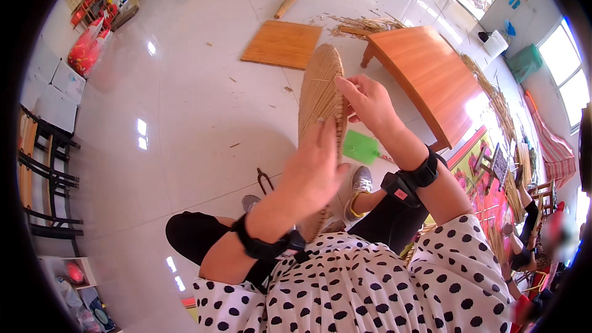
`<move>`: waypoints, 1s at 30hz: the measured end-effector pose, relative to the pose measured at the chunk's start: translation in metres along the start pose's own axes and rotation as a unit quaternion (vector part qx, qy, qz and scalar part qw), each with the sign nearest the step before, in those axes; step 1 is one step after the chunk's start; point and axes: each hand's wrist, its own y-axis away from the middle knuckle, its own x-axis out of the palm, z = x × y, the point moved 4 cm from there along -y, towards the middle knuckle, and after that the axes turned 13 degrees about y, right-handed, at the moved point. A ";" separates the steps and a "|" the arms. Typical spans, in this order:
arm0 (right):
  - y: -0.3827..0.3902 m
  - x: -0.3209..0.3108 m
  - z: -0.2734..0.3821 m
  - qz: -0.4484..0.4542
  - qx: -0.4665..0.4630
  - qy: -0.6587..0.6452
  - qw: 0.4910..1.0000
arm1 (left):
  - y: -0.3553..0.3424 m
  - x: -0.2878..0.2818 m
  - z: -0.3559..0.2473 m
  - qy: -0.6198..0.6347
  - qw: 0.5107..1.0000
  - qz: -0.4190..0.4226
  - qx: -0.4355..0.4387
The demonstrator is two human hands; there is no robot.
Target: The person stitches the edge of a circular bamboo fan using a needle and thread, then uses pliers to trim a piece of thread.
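A flat, round disc of straw-coloured stalks [317, 89] stands tilted on edge before me, its rim bound with stitching. My left hand [308, 163], slightly blurred, holds it lower down; the fingers lie along the left face by the rim and the thumb is on the other side. Higher up, my right hand [369, 102] has its thumb and fingers closed on the stitched rim. Whether the right fingers also hold a thread or needle cannot be made out. The disc's lower part is partly hidden behind my left forearm.
A low wooden table [425, 74] stands ahead on the right, with a square wooden board [282, 44] on the floor left of it. Loose stalks [376, 23] lie beyond. A green plastic piece [361, 147] and a dark forked tool [265, 179] lie near my feet. Another person sits at right.
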 end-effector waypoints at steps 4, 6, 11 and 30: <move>-0.017 -0.015 -0.013 -0.086 -0.065 0.152 0.982 | -0.008 0.028 -0.005 0.001 0.995 -0.068 0.066; -0.015 -0.024 -0.014 -0.056 -0.030 0.191 0.980 | -0.014 0.030 0.015 0.111 0.989 -0.075 0.059; -0.006 -0.038 -0.016 -0.055 0.001 0.257 0.965 | -0.061 0.036 0.065 0.314 0.943 -0.104 -0.045; 0.006 -0.047 -0.011 -0.078 0.054 0.266 0.959 | -0.117 0.073 0.077 0.313 0.883 -0.253 0.243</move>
